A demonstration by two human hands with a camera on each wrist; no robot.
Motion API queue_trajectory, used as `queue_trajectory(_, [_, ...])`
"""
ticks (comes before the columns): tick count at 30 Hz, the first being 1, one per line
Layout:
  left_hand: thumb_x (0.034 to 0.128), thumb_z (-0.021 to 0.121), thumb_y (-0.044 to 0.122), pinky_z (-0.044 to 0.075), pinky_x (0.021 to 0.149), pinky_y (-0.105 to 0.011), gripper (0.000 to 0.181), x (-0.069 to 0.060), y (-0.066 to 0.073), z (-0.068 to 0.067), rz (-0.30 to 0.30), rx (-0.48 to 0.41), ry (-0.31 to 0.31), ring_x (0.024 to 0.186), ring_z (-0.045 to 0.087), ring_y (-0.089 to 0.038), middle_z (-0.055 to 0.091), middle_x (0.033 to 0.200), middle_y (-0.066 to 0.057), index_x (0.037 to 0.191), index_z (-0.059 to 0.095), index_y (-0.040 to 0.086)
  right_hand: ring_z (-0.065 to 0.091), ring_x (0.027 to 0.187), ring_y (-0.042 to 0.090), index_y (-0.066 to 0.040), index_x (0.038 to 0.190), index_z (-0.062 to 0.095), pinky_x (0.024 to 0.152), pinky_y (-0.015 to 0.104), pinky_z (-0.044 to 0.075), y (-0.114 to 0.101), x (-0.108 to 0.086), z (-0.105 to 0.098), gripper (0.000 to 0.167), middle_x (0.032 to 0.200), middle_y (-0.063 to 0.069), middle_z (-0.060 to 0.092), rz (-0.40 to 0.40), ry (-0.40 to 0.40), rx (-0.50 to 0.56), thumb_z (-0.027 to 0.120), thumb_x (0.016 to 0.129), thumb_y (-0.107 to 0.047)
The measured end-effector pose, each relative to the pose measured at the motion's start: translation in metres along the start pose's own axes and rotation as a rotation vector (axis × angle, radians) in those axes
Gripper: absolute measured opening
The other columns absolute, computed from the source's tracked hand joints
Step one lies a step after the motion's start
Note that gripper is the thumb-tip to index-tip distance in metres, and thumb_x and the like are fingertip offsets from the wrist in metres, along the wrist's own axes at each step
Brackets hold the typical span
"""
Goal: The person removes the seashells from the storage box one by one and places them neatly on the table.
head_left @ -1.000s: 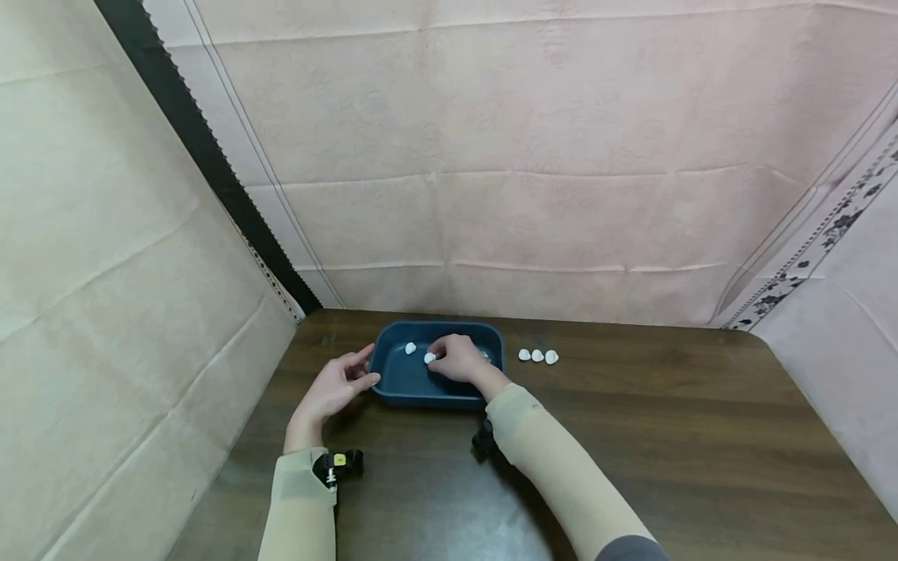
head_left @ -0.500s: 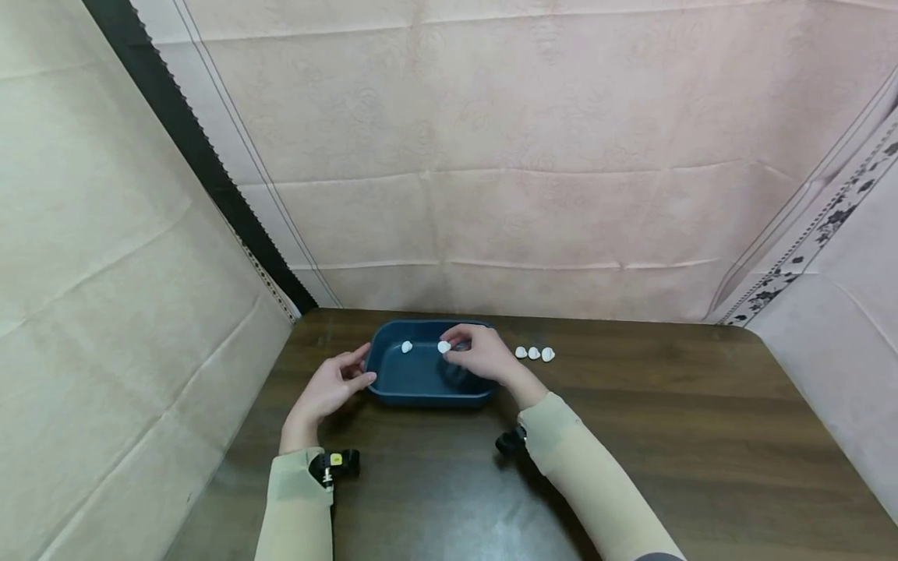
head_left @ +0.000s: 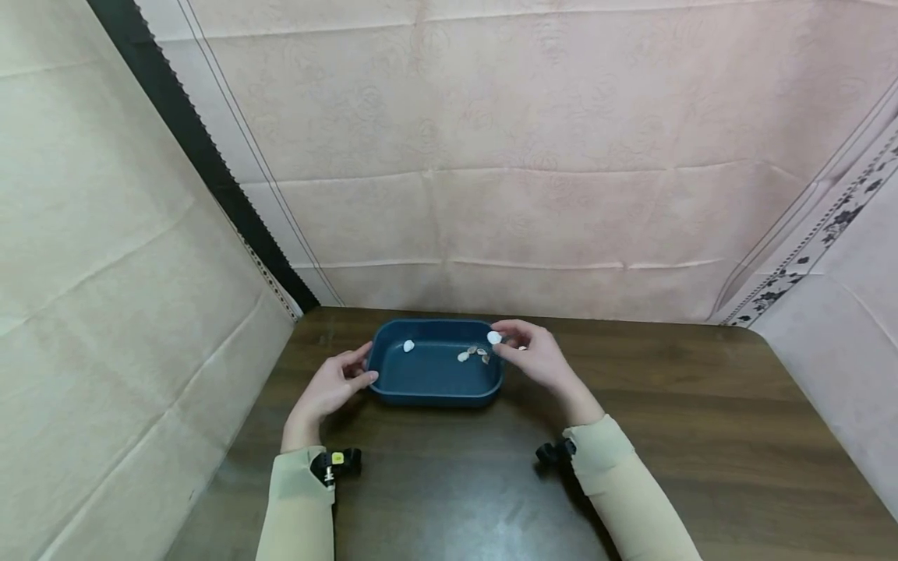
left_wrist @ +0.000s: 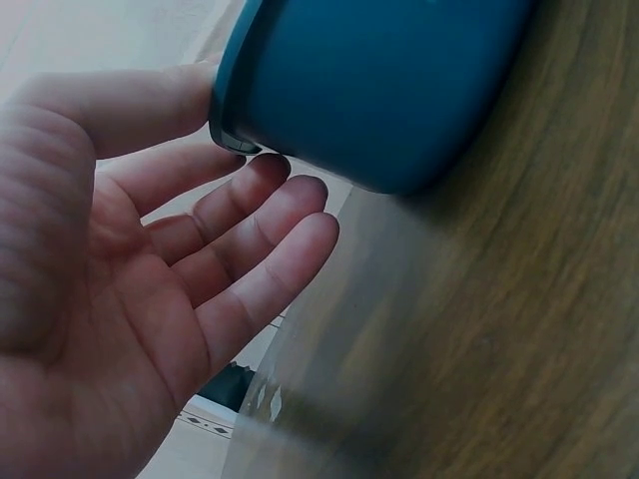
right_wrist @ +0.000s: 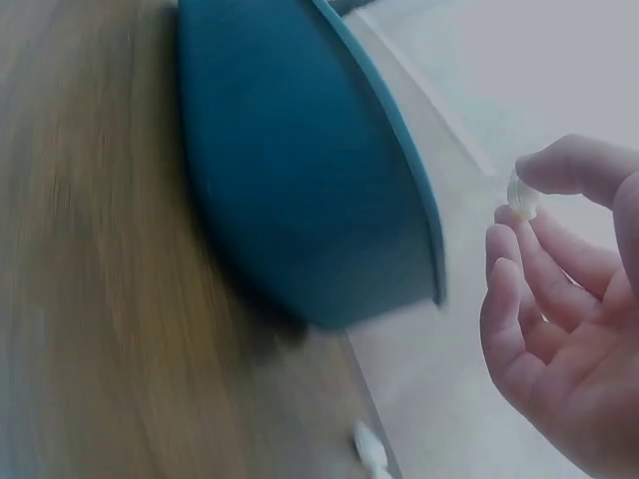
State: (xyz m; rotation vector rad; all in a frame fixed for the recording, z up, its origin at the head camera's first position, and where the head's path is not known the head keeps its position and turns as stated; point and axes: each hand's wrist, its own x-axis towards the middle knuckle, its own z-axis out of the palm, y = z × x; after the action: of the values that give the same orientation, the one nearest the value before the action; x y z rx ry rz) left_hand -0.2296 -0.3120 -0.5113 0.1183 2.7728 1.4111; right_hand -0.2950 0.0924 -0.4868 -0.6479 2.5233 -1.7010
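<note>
A blue tray (head_left: 428,389) stands on the table, with a white shell (head_left: 409,345) at its left and several small shells (head_left: 463,357) toward its right. My left hand (head_left: 333,393) holds the tray's left rim, thumb on the near side; in the left wrist view the hand (left_wrist: 170,249) has its thumb at the rim (left_wrist: 235,80) and its fingers beneath. Over the tray's right edge, my right hand (head_left: 540,358) pinches a white shell (head_left: 494,337). The right wrist view shows that shell (right_wrist: 522,197) between thumb and fingertips of the hand (right_wrist: 569,289), beside the tray's outer wall (right_wrist: 300,170).
Right of the tray a white shell (head_left: 523,348) peeks out behind my right hand; white shells (right_wrist: 369,446) also lie on the table in the right wrist view. The brown table (head_left: 701,405) extends right and toward me. Cloth walls (head_left: 526,234) rise behind and at both sides.
My right hand has moved right from inside the tray to its right edge, carrying the pinched white shell. It now uncovers the small shells in the tray. The left hand stays at the rim.
</note>
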Motion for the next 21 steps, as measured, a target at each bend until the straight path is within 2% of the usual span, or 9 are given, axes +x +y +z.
queue_trajectory(5, [0.1016, 0.075, 0.022, 0.048, 0.082, -0.042, 0.066, 0.001, 0.000, 0.001, 0.042, -0.007, -0.004, 0.100, 0.057, -0.028, 0.064, 0.111, -0.010, 0.161, 0.050, 0.009, 0.066, 0.096, 0.025, -0.011, 0.129, 0.075, 0.076, 0.030, 0.054, 0.020, -0.012, -0.031, 0.032, 0.112, 0.009, 0.073, 0.063, 0.069, 0.018, 0.080, 0.098, -0.020])
queue_trajectory(9, [0.1014, 0.075, 0.022, 0.048, 0.082, -0.041, 0.066, 0.000, -0.001, -0.001, 0.044, -0.008, 0.000, 0.099, 0.057, -0.027, 0.063, 0.110, -0.009, 0.160, 0.050, 0.009, 0.066, 0.097, 0.022, -0.010, 0.129, 0.075, 0.077, 0.028, 0.053, 0.035, -0.019, -0.051, 0.033, 0.113, 0.009, 0.073, 0.108, 0.111, -0.005, 0.079, 0.099, -0.023])
queue_trajectory(15, [0.1012, 0.076, 0.022, 0.048, 0.078, -0.038, 0.065, 0.000, -0.001, -0.001, 0.048, -0.009, 0.002, 0.097, 0.057, -0.026, 0.062, 0.108, -0.009, 0.160, 0.051, 0.007, 0.066, 0.104, 0.022, -0.008, 0.130, 0.074, 0.082, 0.029, 0.053, 0.052, -0.026, -0.075, 0.034, 0.118, 0.011, 0.074, 0.147, 0.106, -0.089, 0.078, 0.100, -0.023])
queue_trajectory(21, [0.1013, 0.075, 0.020, 0.048, 0.078, -0.038, 0.064, 0.001, 0.000, -0.001, 0.053, -0.008, 0.005, 0.097, 0.057, -0.026, 0.062, 0.108, -0.010, 0.159, 0.051, 0.006, 0.066, 0.105, 0.025, -0.006, 0.130, 0.073, 0.083, 0.032, 0.053, 0.067, -0.034, -0.088, 0.033, 0.118, 0.012, 0.074, 0.210, 0.096, -0.190, 0.076, 0.101, -0.020])
